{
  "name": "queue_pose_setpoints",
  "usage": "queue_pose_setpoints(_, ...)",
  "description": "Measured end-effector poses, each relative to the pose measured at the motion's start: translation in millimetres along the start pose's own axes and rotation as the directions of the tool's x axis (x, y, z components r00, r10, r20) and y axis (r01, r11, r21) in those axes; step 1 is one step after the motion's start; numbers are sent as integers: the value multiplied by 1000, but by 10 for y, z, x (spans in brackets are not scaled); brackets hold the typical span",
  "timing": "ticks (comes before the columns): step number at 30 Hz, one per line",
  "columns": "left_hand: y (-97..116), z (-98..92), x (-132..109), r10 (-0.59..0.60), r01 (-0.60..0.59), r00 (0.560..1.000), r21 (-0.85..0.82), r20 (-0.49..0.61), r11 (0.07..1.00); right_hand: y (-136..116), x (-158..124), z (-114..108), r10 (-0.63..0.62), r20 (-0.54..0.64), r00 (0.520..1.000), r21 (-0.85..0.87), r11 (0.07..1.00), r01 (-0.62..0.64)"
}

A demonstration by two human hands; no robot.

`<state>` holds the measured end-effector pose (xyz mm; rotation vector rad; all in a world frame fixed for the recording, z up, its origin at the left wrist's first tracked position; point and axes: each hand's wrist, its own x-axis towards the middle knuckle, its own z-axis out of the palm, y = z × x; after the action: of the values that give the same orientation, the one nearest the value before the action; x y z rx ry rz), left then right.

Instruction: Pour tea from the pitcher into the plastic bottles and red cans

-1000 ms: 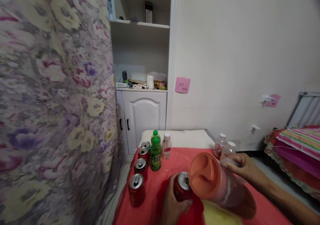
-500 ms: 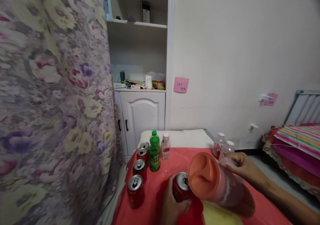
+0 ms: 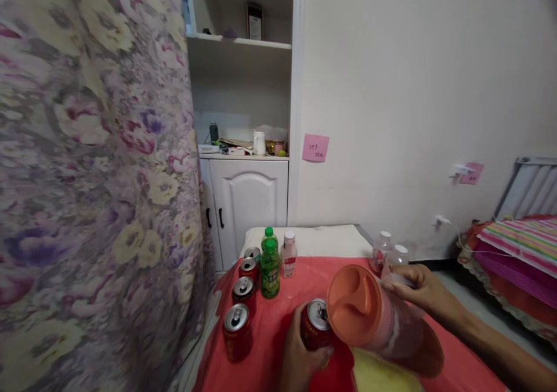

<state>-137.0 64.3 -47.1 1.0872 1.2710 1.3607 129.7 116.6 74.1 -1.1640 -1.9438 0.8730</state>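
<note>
Red can (image 3: 314, 335) over the near surface (image 3: 308, 285), the left grip (image 3: 299, 351) closed around it. The right grip (image 3: 409, 282) holds a tilted jug (image 3: 402, 337), its orange lid (image 3: 353, 306) just beside the can's top. Four other cans (image 3: 237, 335) stand in a row at left, with two green bottles (image 3: 270, 273) and a pale bottle (image 3: 288, 256) to their right. Two clear bottles (image 3: 382, 251) stand far right.

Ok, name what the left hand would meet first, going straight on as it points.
Past the red can it holds, the left hand would probably meet the white-capped bottle near the green bottles first, though depth is unclear.
</note>
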Motion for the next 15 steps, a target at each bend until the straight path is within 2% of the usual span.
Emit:
queue_pose_setpoints(11,-52,0,16,3,-3,1000,4,20,1000,-38,-13,4,-11,-10,1000,14,1000,11)
queue_pose_setpoints(15,-132,2,38,6,-7,1000,15,1,1000,-47,-10,3,-10,-16,1000,25,1000,10)
